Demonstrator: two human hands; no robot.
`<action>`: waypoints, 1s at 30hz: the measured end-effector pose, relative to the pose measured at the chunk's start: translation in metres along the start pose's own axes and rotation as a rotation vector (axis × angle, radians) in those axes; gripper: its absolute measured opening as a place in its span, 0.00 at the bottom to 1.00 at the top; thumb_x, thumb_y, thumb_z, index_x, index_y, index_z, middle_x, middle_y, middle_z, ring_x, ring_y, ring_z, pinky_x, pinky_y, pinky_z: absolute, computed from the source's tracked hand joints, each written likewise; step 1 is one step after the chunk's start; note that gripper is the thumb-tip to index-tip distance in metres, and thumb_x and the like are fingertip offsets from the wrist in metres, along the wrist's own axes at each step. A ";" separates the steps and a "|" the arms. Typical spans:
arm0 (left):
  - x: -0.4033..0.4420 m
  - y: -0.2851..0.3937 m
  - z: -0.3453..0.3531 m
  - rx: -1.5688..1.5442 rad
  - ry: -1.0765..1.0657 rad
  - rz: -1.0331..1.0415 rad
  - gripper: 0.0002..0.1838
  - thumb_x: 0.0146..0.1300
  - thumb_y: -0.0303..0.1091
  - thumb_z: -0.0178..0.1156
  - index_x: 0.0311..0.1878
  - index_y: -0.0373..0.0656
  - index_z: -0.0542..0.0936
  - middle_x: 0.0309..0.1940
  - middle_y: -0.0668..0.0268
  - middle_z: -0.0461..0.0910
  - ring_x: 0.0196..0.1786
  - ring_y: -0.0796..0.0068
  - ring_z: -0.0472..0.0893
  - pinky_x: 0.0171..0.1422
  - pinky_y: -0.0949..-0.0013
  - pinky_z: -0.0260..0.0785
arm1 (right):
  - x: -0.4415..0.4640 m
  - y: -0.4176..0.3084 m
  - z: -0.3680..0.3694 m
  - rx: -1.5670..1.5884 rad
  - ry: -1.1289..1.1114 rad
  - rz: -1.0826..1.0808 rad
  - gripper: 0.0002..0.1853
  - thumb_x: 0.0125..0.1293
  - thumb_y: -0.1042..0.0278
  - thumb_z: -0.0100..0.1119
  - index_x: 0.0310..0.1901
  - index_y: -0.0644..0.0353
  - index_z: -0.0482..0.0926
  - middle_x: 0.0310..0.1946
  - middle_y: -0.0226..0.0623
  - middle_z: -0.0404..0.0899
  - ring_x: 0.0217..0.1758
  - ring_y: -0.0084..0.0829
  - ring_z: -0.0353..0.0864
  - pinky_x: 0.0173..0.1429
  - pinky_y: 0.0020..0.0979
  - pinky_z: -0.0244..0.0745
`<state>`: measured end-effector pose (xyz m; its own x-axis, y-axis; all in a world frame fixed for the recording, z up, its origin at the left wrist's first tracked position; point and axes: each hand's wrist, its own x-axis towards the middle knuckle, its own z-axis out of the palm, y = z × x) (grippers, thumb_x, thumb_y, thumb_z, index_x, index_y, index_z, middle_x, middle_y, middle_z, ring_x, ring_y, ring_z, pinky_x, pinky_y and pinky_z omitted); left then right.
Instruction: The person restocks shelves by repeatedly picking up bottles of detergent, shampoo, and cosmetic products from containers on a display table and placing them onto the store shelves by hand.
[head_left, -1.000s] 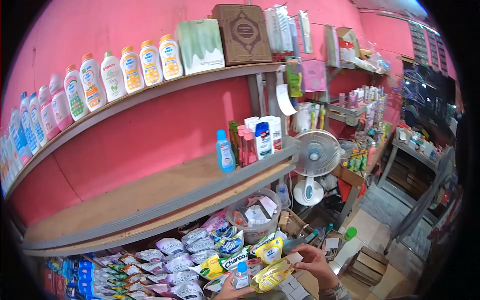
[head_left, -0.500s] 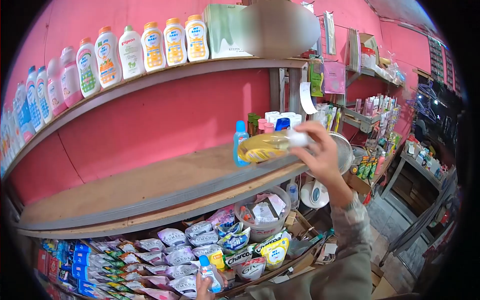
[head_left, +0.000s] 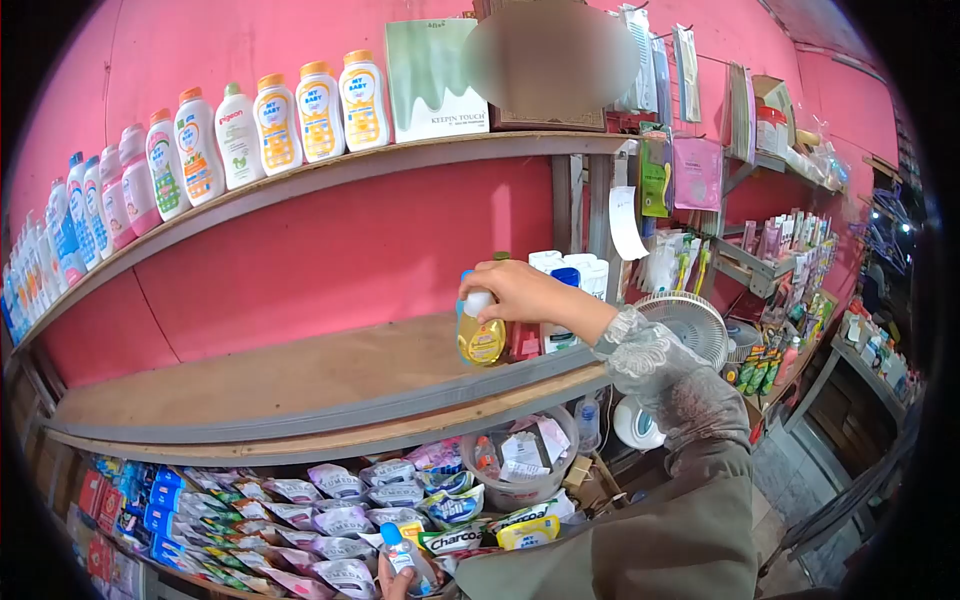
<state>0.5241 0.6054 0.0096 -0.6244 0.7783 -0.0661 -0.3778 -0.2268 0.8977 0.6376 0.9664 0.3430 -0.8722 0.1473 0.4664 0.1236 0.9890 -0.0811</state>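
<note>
My right hand [head_left: 515, 291] is closed round the white cap of a clear bottle of yellow liquid [head_left: 482, 343]. That bottle stands upright at the right part of the middle shelf [head_left: 270, 375]; whether its base touches the board I cannot tell. A blue bottle is mostly hidden just behind it. Pink-capped and white bottles [head_left: 590, 277] are beside my wrist, partly covered by it. Low in the view, my left hand [head_left: 396, 582] holds a small clear bottle with a blue cap [head_left: 408, 552], in front of the bagged goods.
Baby lotion bottles [head_left: 318, 112] line the upper shelf [head_left: 400, 150], with a green-and-white box [head_left: 437, 80] at their right. Below are rows of pouches [head_left: 345, 520] and a clear plastic tub [head_left: 520, 445]. A fan [head_left: 685, 330] stands right of the shelf.
My right hand has moved left and turned the yellow bottle from lying sideways in the air to upright at the shelf. My left hand still holds the blue-capped bottle.
</note>
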 end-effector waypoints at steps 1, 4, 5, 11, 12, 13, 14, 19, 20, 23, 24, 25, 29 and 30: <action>0.000 -0.003 0.005 -0.004 0.006 0.006 0.30 0.65 0.44 0.51 0.65 0.38 0.59 0.55 0.55 0.67 0.55 0.61 0.69 0.57 0.62 0.63 | 0.001 0.003 0.001 -0.008 -0.024 0.000 0.20 0.45 0.69 0.72 0.42 0.58 0.78 0.38 0.41 0.79 0.46 0.45 0.79 0.50 0.42 0.73; -0.003 -0.012 0.019 -0.013 0.020 0.026 0.30 0.64 0.44 0.52 0.64 0.38 0.59 0.53 0.55 0.68 0.53 0.62 0.70 0.55 0.62 0.64 | 0.005 0.007 0.006 -0.045 -0.106 -0.007 0.20 0.46 0.68 0.72 0.43 0.58 0.78 0.40 0.41 0.79 0.47 0.44 0.79 0.50 0.41 0.73; -0.005 -0.015 0.024 -0.019 0.024 0.034 0.30 0.64 0.44 0.52 0.64 0.38 0.59 0.52 0.55 0.68 0.52 0.62 0.70 0.55 0.62 0.64 | 0.003 0.004 0.006 -0.068 -0.139 -0.008 0.21 0.46 0.67 0.72 0.44 0.57 0.78 0.40 0.40 0.79 0.48 0.43 0.78 0.50 0.41 0.73; -0.008 -0.029 0.045 -0.039 0.038 0.067 0.29 0.62 0.44 0.53 0.61 0.37 0.61 0.48 0.55 0.70 0.48 0.62 0.72 0.50 0.63 0.66 | 0.005 0.014 0.008 -0.084 -0.091 -0.060 0.17 0.47 0.71 0.70 0.41 0.59 0.80 0.40 0.40 0.78 0.48 0.43 0.78 0.50 0.42 0.74; -0.008 -0.030 0.048 -0.038 0.038 0.073 0.29 0.62 0.44 0.53 0.61 0.37 0.61 0.48 0.55 0.70 0.47 0.62 0.73 0.50 0.63 0.66 | 0.005 0.016 0.008 -0.090 -0.049 -0.079 0.16 0.46 0.73 0.70 0.40 0.60 0.80 0.40 0.41 0.78 0.47 0.45 0.78 0.50 0.42 0.74; -0.009 -0.032 0.050 -0.040 0.041 0.078 0.29 0.62 0.44 0.53 0.61 0.37 0.61 0.47 0.55 0.71 0.46 0.62 0.73 0.49 0.63 0.67 | 0.005 0.017 0.008 -0.078 -0.054 -0.078 0.15 0.47 0.74 0.69 0.39 0.61 0.80 0.40 0.41 0.78 0.47 0.44 0.78 0.50 0.42 0.74; -0.009 -0.033 0.053 -0.041 0.040 0.082 0.29 0.62 0.45 0.54 0.60 0.37 0.61 0.46 0.55 0.71 0.45 0.62 0.73 0.48 0.63 0.67 | 0.006 0.018 0.006 -0.067 -0.058 -0.079 0.15 0.47 0.74 0.69 0.39 0.61 0.80 0.40 0.41 0.77 0.47 0.44 0.78 0.50 0.42 0.74; -0.012 -0.039 0.065 -0.042 0.032 0.108 0.28 0.61 0.45 0.55 0.58 0.37 0.62 0.43 0.55 0.72 0.42 0.62 0.75 0.45 0.63 0.69 | 0.007 0.024 0.004 -0.036 -0.088 -0.119 0.14 0.47 0.75 0.68 0.39 0.61 0.81 0.40 0.41 0.77 0.47 0.44 0.78 0.50 0.42 0.74; -0.012 -0.039 0.068 -0.041 0.032 0.117 0.28 0.61 0.45 0.55 0.58 0.37 0.62 0.43 0.55 0.73 0.41 0.62 0.75 0.44 0.63 0.69 | 0.007 0.025 0.003 -0.031 -0.093 -0.118 0.14 0.47 0.75 0.68 0.39 0.61 0.81 0.40 0.41 0.77 0.47 0.44 0.78 0.50 0.42 0.74; -0.013 -0.040 0.073 -0.038 0.026 0.140 0.28 0.60 0.45 0.55 0.57 0.37 0.63 0.41 0.54 0.74 0.39 0.62 0.76 0.42 0.63 0.70 | 0.005 0.026 0.003 -0.009 -0.095 -0.115 0.14 0.48 0.76 0.68 0.39 0.61 0.82 0.40 0.40 0.77 0.47 0.44 0.78 0.51 0.42 0.74; -0.014 -0.040 0.075 -0.038 0.025 0.148 0.28 0.60 0.45 0.56 0.57 0.37 0.63 0.40 0.54 0.74 0.38 0.62 0.77 0.41 0.63 0.70 | 0.005 0.027 0.003 -0.001 -0.094 -0.115 0.14 0.48 0.76 0.68 0.39 0.61 0.82 0.40 0.40 0.77 0.47 0.44 0.78 0.51 0.42 0.74; -0.014 -0.039 0.076 -0.037 0.024 0.156 0.27 0.60 0.45 0.56 0.56 0.37 0.63 0.39 0.54 0.74 0.38 0.62 0.77 0.41 0.63 0.71 | 0.005 0.026 0.003 -0.003 -0.095 -0.113 0.14 0.48 0.76 0.68 0.39 0.61 0.82 0.40 0.40 0.77 0.47 0.44 0.78 0.51 0.42 0.74; -0.013 -0.035 0.082 -0.040 0.006 0.217 0.27 0.59 0.45 0.57 0.55 0.37 0.64 0.37 0.54 0.75 0.35 0.63 0.78 0.38 0.63 0.72 | 0.005 0.029 0.003 -0.012 -0.099 -0.126 0.15 0.48 0.75 0.68 0.40 0.60 0.82 0.41 0.40 0.76 0.47 0.44 0.78 0.51 0.42 0.74; -0.012 -0.034 0.083 -0.044 -0.005 0.238 0.27 0.59 0.45 0.57 0.54 0.37 0.64 0.36 0.54 0.76 0.34 0.63 0.78 0.37 0.64 0.72 | 0.005 0.030 0.004 -0.014 -0.098 -0.136 0.15 0.48 0.75 0.68 0.41 0.60 0.81 0.41 0.40 0.76 0.47 0.44 0.78 0.51 0.42 0.74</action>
<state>0.6017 0.6523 0.0164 -0.6963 0.7026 0.1469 -0.2501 -0.4294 0.8678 0.6354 0.9966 0.3397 -0.9233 0.0108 0.3838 0.0072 0.9999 -0.0109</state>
